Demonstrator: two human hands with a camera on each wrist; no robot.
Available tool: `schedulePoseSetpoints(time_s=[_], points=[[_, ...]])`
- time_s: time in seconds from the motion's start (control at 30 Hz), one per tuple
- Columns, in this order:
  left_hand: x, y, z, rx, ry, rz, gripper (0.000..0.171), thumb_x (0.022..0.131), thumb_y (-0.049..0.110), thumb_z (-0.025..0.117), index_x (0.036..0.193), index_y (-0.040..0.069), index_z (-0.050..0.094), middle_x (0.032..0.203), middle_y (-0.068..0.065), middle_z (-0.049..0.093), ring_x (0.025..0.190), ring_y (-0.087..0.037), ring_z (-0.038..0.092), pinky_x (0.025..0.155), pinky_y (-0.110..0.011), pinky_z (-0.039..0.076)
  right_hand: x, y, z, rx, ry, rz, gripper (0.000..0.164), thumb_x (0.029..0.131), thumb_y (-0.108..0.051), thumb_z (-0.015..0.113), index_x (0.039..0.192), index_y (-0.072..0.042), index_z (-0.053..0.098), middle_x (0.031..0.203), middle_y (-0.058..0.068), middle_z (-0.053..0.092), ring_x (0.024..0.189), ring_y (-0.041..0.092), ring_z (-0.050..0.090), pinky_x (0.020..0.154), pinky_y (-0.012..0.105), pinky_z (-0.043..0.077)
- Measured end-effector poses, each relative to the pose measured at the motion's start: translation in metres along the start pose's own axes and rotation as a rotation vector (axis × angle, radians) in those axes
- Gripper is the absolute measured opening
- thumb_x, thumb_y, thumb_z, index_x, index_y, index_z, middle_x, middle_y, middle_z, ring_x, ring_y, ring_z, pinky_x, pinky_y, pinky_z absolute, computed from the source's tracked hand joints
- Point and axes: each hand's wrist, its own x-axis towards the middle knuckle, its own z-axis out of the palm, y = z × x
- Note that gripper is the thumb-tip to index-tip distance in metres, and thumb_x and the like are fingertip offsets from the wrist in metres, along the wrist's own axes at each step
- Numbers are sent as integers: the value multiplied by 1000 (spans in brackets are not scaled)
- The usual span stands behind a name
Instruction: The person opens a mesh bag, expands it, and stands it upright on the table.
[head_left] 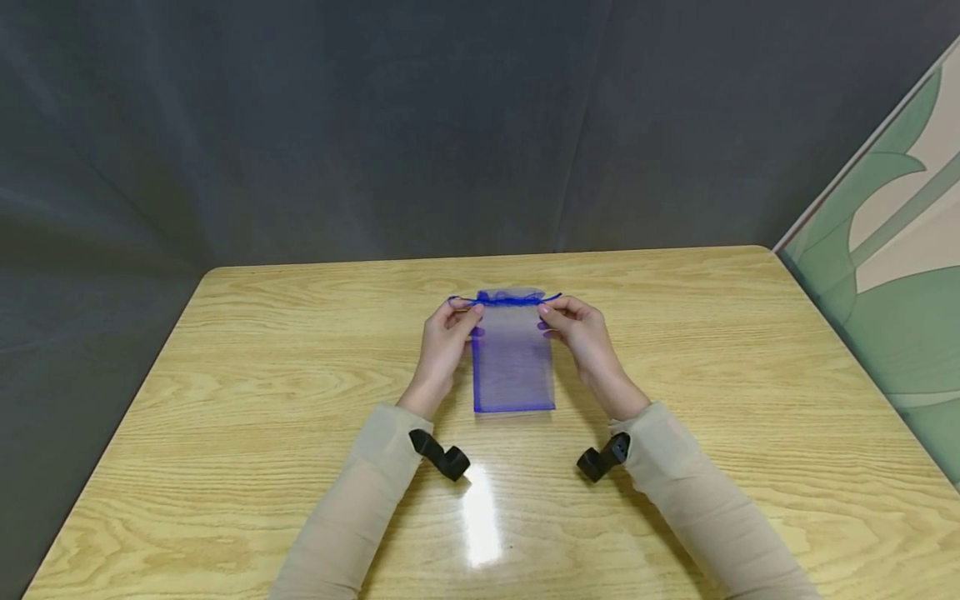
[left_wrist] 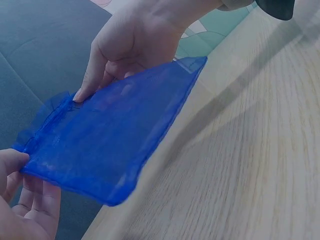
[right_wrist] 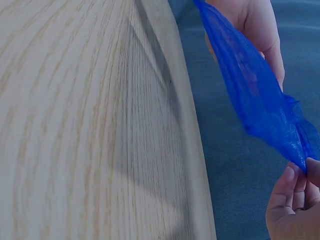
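Note:
A sheer blue drawstring pouch (head_left: 513, 358) hangs flat between both hands, its gathered top edge and cord uppermost. My left hand (head_left: 444, 343) pinches the upper left corner just below the cord, thumb in front and fingers behind. At the upper right corner my right hand (head_left: 588, 337) pinches it the same way. Short cord ends stick out past the thumbs on both sides. In the left wrist view the pouch (left_wrist: 110, 135) is stretched out above the table, and the right wrist view shows the pouch (right_wrist: 250, 80) nearly edge-on. Nothing shows inside the see-through fabric.
A light wood-grain table (head_left: 247, 400) lies under the hands. Behind it hangs a dark grey curtain (head_left: 450, 125), and a green and beige leaf-patterned panel (head_left: 900, 250) stands at the right. A black camera mount sits on each wrist.

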Motion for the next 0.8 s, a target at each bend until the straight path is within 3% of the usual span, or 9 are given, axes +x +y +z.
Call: schedulePoseSetpoints(time_s=[0.2, 0.47, 0.8], points=[[-1, 1, -1, 22, 17, 5, 13, 94, 17, 62, 102, 7, 59, 96, -7, 62, 74, -13, 62, 65, -21, 51, 1, 1, 0, 14, -8, 2, 23, 95, -6, 55, 78, -19, 61, 71, -13, 60, 67, 1, 59, 65, 14, 51], [1, 0, -2, 41, 7, 14, 22, 95, 15, 60, 112, 2, 59, 105, -16, 64, 73, -11, 60, 64, -19, 52, 1, 2, -1, -30, -30, 10, 6, 96, -9, 56, 91, -11, 59, 76, -11, 61, 68, 0, 59, 65, 12, 51], [0, 1, -2, 34, 7, 19, 20, 95, 16, 59, 111, 3, 60, 88, 1, 62, 68, -8, 59, 61, -19, 51, 0, 2, -1, -12, -43, -2, 16, 95, -8, 57, 83, -17, 61, 72, -14, 62, 66, -1, 58, 62, 12, 50]])
